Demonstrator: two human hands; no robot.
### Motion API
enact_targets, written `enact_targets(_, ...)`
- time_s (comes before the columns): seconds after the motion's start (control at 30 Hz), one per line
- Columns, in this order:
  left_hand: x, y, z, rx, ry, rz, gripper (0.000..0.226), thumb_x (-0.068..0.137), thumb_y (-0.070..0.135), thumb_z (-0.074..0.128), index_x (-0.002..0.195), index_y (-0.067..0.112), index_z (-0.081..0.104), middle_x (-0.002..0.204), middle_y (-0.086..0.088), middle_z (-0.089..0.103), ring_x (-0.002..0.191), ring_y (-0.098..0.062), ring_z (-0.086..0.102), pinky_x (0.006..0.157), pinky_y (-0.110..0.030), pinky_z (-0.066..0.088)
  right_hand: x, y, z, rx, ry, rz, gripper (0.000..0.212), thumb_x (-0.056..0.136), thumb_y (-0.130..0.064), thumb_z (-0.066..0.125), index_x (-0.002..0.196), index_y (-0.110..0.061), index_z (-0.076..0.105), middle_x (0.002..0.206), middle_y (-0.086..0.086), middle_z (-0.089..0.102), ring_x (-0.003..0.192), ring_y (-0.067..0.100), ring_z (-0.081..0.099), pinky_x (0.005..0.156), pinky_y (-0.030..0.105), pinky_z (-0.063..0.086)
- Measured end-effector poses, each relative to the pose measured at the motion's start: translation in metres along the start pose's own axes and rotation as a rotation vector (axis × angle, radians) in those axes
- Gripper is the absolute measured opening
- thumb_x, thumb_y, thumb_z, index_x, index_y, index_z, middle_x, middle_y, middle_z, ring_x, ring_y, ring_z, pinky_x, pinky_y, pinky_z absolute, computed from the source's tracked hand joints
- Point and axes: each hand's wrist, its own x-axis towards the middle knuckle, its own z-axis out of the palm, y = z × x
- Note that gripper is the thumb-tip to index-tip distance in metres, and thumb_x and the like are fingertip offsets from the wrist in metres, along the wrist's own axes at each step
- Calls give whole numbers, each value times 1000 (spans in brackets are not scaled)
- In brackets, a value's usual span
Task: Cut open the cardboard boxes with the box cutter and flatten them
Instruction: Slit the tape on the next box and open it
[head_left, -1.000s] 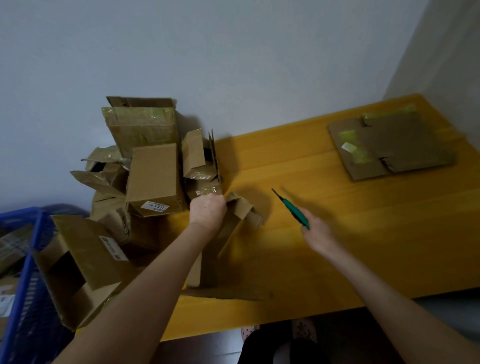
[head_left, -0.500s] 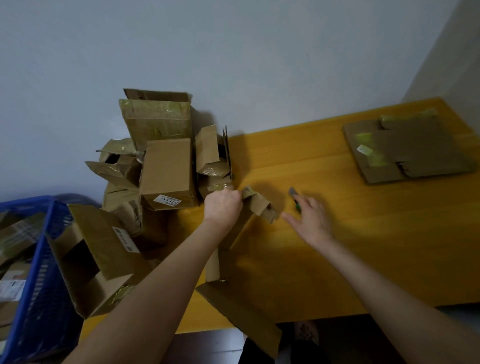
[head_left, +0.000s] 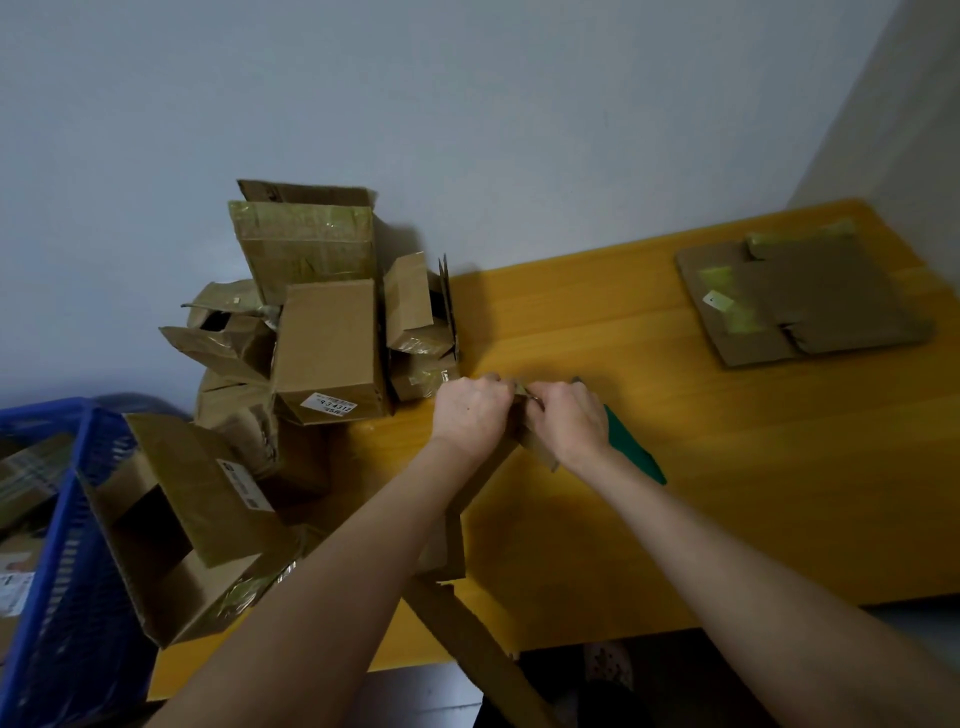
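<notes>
A partly opened cardboard box (head_left: 453, 551) stretches from the middle of the yellow table (head_left: 727, 467) down past its front edge. My left hand (head_left: 472, 410) grips the box's upper end. My right hand (head_left: 569, 421) grips the same end from the right, the two hands almost touching. The green box cutter (head_left: 636, 452) is blurred and lies just right of my right wrist; neither hand holds it. The flaps between my hands are mostly hidden.
A pile of unflattened boxes (head_left: 322, 332) stands against the wall at the table's left end. An open box (head_left: 182, 519) leans at the front left beside a blue crate (head_left: 57, 545). A flattened box (head_left: 800, 296) lies at the far right.
My right hand let go of the green cutter and moved left onto the box held by my left hand. The box's lower part now hangs over the table's front edge.
</notes>
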Motion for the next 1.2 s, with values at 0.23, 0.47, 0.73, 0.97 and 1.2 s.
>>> enact_targets(0.23, 2, -7, 3, -123, 5, -21, 30, 102, 34, 41, 96, 24, 68, 82, 1, 67, 76, -21, 66, 61, -30, 51, -3, 6, 5, -17, 35, -55, 24, 99, -28, 48, 100, -18, 70, 83, 9, 70, 77, 27, 64, 58, 27, 39)
enact_targets(0.47, 2, -18, -5, -410, 75, -174, 31, 98, 41, 48, 115, 24, 68, 91, 0, 70, 81, -18, 66, 67, -34, 56, 14, 24, 7, 207, 67, 37, 22, 95, -26, 58, 112, -21, 71, 102, 4, 73, 93, 22, 68, 83, 36, 56)
enact_targets(0.73, 2, -31, 8, -593, -246, -262, 30, 96, 37, 55, 117, 19, 64, 95, 0, 65, 85, -16, 63, 72, -34, 56, 32, 34, -8, 318, 110, 148, 27, 93, -22, 61, 118, -13, 68, 116, 6, 69, 107, 23, 63, 93, 33, 51)
enact_targets(0.97, -9, -38, 20, -641, -112, -492, 26, 98, 35, 51, 112, 18, 65, 93, -2, 66, 84, -21, 64, 65, -31, 50, 17, 61, -17, 545, -124, 308, 66, 87, -49, 62, 138, -13, 42, 140, 6, 46, 127, 25, 46, 93, 35, 41)
enact_targets(1.2, -12, -42, 30, -805, -52, -678, 29, 98, 36, 51, 110, 13, 65, 96, -6, 68, 89, -25, 65, 76, -39, 56, -38, 99, -4, 298, -756, 612, 81, 88, -67, 42, 147, -12, 28, 121, 11, 58, 85, 20, 59, 68, 31, 50)
